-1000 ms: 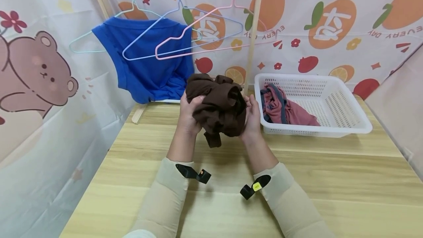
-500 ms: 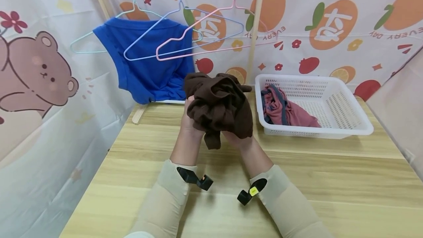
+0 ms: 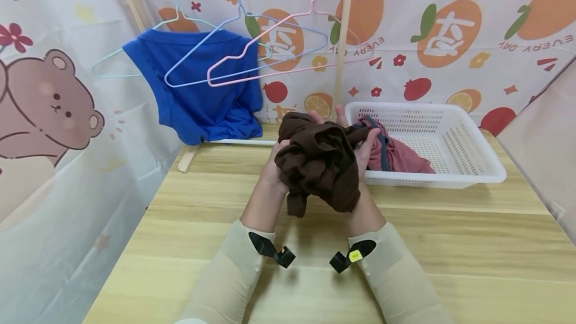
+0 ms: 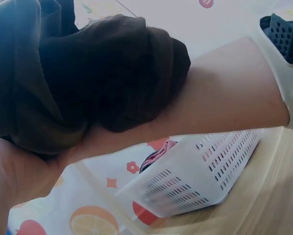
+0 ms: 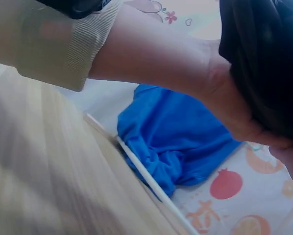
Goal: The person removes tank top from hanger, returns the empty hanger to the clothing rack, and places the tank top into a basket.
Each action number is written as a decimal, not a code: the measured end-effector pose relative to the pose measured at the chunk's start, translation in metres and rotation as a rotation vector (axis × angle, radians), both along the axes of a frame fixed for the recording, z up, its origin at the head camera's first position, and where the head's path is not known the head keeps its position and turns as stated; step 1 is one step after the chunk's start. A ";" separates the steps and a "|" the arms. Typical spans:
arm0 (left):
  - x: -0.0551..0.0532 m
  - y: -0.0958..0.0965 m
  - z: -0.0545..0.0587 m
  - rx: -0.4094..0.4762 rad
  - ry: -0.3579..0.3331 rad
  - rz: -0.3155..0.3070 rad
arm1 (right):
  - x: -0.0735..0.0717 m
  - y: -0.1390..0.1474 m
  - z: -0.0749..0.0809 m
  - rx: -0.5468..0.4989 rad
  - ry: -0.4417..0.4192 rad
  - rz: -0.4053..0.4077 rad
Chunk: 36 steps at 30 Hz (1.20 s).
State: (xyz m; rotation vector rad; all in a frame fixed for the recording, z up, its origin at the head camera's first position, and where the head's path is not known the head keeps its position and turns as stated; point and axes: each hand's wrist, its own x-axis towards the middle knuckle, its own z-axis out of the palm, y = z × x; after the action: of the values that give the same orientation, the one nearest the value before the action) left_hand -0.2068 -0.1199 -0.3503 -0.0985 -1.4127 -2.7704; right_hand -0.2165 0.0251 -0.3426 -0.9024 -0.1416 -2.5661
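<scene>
Hands against crumpled dark-brown cloth

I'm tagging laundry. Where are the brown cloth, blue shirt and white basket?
Brown cloth [image 3: 320,161], head view: bunched middle.
Blue shirt [image 5: 173,133], right wrist view: visible middle.
White basket [image 3: 436,178], head view: near rim.

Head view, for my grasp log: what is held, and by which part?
Bunched brown cloth, cradled at its left side by the left grip and right side by the right grip.

From above, the head view faces forward and down, while both close wrist views share its brown cloth.
</scene>
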 end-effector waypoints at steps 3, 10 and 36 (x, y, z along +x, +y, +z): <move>0.001 -0.001 0.001 0.014 -0.022 -0.014 | 0.014 -0.003 0.013 0.135 0.148 -0.146; -0.005 -0.007 0.001 -0.113 -0.095 -0.005 | 0.004 -0.009 -0.004 0.604 0.423 -0.704; -0.003 0.004 0.017 -0.619 -0.002 0.252 | 0.017 -0.009 0.013 1.238 0.664 -1.138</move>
State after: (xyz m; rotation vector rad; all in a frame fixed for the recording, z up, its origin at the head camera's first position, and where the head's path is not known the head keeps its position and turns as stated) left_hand -0.2097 -0.1156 -0.3330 0.0664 -2.0624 -2.0561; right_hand -0.1999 0.0156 -0.3294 -1.3119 2.3640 -2.0937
